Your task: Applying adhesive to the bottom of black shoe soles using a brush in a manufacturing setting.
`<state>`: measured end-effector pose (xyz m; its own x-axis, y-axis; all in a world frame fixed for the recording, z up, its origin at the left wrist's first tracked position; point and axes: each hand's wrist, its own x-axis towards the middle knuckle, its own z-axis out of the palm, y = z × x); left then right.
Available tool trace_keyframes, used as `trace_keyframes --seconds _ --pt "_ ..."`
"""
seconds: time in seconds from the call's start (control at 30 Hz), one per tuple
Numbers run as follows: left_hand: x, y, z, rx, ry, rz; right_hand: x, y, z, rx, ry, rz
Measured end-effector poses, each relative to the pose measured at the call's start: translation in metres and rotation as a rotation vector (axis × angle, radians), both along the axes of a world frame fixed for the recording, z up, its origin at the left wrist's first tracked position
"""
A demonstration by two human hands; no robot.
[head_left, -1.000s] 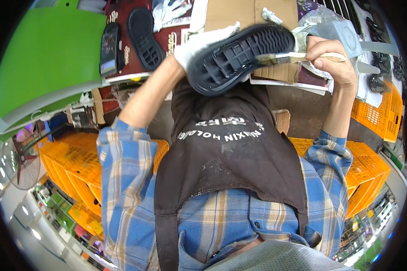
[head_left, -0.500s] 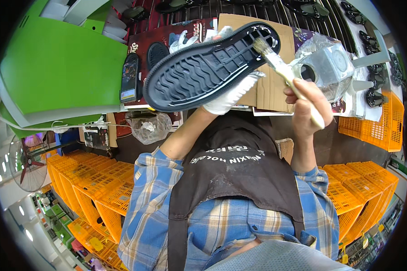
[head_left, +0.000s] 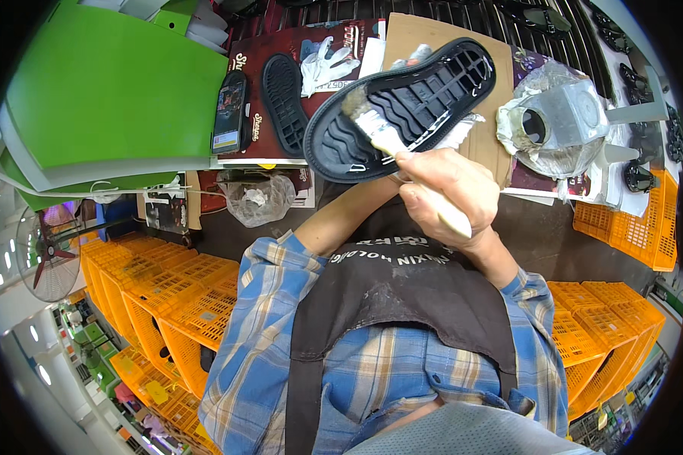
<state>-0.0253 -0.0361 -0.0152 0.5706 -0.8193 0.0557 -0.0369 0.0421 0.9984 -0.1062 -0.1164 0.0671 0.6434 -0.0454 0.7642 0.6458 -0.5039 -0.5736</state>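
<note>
A black shoe sole is held up at a slant over the workbench, its grooved face toward me, with wet white streaks along its rim. My left hand, in a white glove, grips it from beneath; fingertips show past the upper edge and most of the hand is hidden. Bare, my right hand is closed round the pale handle of a paintbrush. The bristles press on the wavy grooves at the sole's wide left end. Left of it lies a second black sole, beside an empty white glove.
A phone leans at the left by a green panel. Cardboard lies under the work. A clear plastic container with a dark round mouth stands right. Orange crates flank me; black shoes line the right side.
The brush has gone from the sole's narrow right end to its wide left end, my right hand moving left and a little down. The held sole has shifted right, showing the second sole more fully.
</note>
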Motion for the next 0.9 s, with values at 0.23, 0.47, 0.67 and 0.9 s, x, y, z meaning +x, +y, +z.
trace_keyframes --seconds 0.23,0.47,0.67,0.9 --pt "-0.01 -0.002 -0.01 -0.125 0.354 -0.129 0.006 -0.006 0.01 -0.008 0.075 0.146" --pt "-0.014 0.002 -0.015 -0.29 0.694 -0.29 0.029 -0.046 0.019 -0.123 0.139 0.279" --pt "0.009 0.027 0.008 -0.107 0.209 -0.507 0.039 -0.084 0.019 -0.193 0.305 0.306" --pt "0.038 0.033 -0.012 -0.086 0.323 -0.557 0.047 -0.1 0.021 -0.25 0.392 0.398"
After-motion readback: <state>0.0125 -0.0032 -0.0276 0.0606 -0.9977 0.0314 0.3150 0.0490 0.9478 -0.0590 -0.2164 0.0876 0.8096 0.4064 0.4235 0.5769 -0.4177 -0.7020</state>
